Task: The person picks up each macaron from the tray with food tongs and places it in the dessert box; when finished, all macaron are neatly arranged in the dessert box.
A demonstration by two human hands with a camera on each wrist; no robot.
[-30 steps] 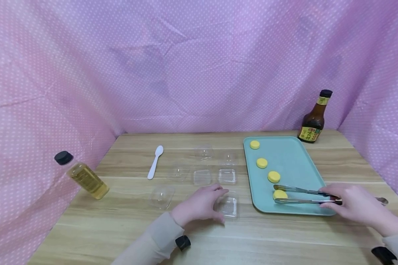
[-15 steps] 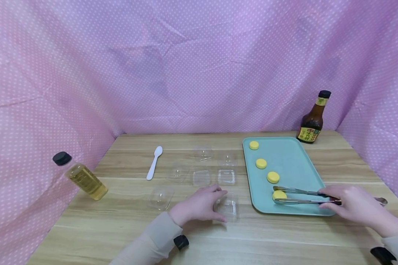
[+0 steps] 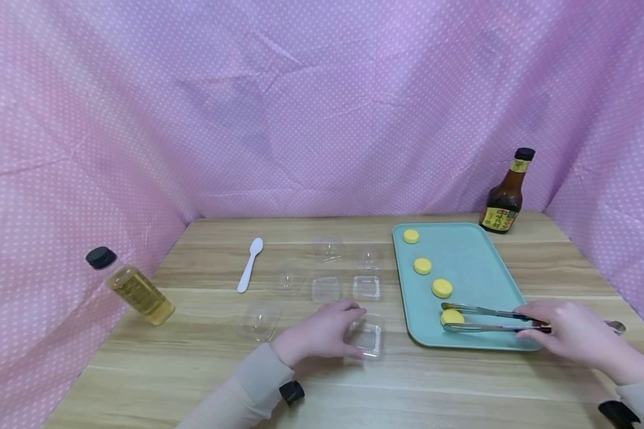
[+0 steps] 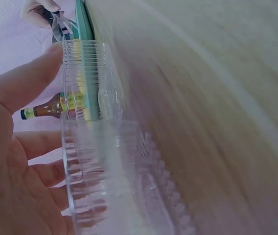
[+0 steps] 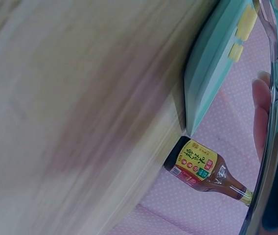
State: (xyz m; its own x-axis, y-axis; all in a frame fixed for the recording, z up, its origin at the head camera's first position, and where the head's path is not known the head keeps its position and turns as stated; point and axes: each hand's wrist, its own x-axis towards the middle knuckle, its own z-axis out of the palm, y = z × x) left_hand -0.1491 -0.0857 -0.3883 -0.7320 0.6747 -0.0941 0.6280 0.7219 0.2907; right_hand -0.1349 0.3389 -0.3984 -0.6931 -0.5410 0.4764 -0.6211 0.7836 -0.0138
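Metal tongs [image 3: 494, 328] stretch across the lower right of the frame, gripped in the person's right hand [image 3: 574, 330], its fingers and thumb clamped on the handles. Their two arms straddle the front yellow disc [image 3: 452, 317], near the lower left corner of the mint-green tray [image 3: 477, 262]; whether both ends touch it, I cannot tell from where I stand. Towards the lower centre, the left hand [image 3: 324, 330] curves thumb and fingers, spread apart, round a clear plastic box [image 3: 369, 339].

To my eye, an off-centre squeeze could make that rounded disc skid or tip, and too hard a press might mark it if it is soft. The box looks light, so a nudge from the thumb could slide or flex it. The tray's raised left edge stands between disc and box, where low tongs would catch.

Three more yellow discs [image 3: 442, 288] run up towards the tray's upper left. More see-through containers [image 3: 367, 286] crowd the centre, easily missed and brushed by a sleeve. A white spoon [image 3: 250, 266] and a bottle of golden liquid [image 3: 139, 293] occupy the left; a brown sauce bottle [image 3: 501, 205] stands beyond the tray, upper right.
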